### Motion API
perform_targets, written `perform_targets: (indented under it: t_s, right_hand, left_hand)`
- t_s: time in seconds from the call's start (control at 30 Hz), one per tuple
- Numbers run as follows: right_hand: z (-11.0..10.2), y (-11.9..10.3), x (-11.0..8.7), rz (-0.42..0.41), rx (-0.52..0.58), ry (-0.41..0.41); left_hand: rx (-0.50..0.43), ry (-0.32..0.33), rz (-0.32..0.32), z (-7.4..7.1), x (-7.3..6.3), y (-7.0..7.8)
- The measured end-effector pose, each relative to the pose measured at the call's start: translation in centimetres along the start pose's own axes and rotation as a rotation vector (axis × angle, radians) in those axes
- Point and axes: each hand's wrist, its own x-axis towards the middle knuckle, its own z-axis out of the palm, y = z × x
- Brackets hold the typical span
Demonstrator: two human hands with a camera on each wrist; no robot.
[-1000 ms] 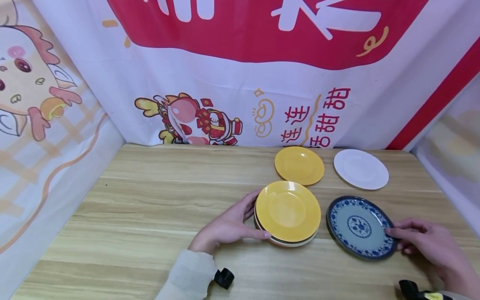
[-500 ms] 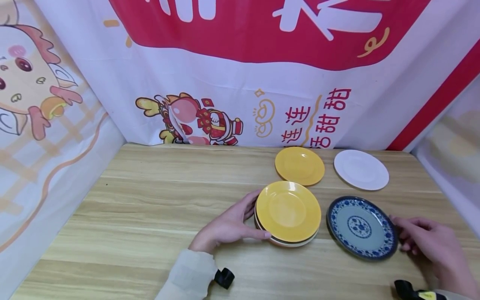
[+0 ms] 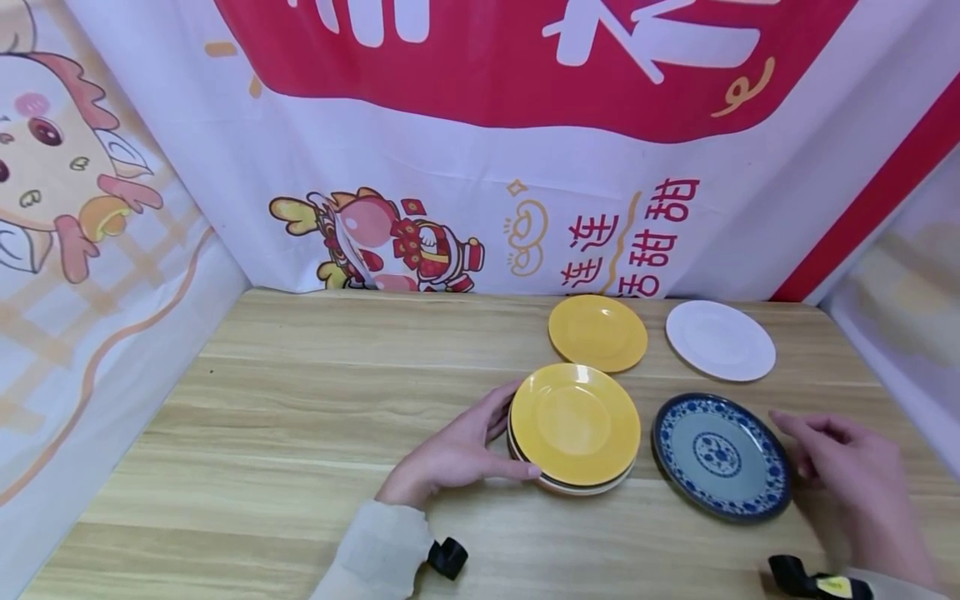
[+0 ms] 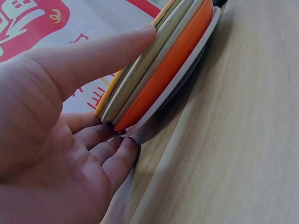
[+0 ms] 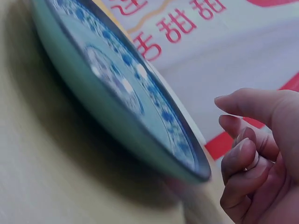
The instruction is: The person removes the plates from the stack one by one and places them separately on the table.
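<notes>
A stack of several plates stands in the middle of the table, with a yellow plate (image 3: 576, 425) on top. Below it, the left wrist view shows cream, orange (image 4: 170, 67) and white rims. My left hand (image 3: 465, 446) rests against the stack's left side, its straight thumb at the front rim and its fingers touching the edges. A blue-and-white patterned plate (image 3: 722, 457) lies to the right of the stack. Beside its right rim is my right hand (image 3: 847, 458), loosely curled and holding nothing. A gap shows between its fingertips and the rim in the right wrist view.
Behind the stack lies another yellow plate (image 3: 597, 333), with a white plate (image 3: 720, 340) to its right. The wooden table (image 3: 300, 433) ends at a printed cloth backdrop (image 3: 450, 150). A black wrist mount (image 3: 448, 558) sits at the left sleeve.
My right hand has let go of the blue-and-white plate's right rim and drawn slightly away. The left hand and the stack have stayed in place.
</notes>
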Motion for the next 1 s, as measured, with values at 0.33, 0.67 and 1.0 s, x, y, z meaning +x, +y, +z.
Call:
perform_targets:
  t_s: [0.33, 0.67, 1.0]
  right_hand:
    - [1.5, -2.3, -1.7, -0.106, 0.043, -0.043]
    - [3.4, -4.0, -3.2, -0.207, -0.006, -0.079]
    - [7.0, -6.1, -5.1, -0.281, -0.004, -0.216]
  left_hand:
    - [-0.004, 0.003, 0.001, 0.0, 0.0, 0.0]
    - [-0.015, 0.000, -0.013, 0.0, 0.0, -0.1]
    - [-0.014, 0.004, 0.000, 0.0, -0.1, -0.1]
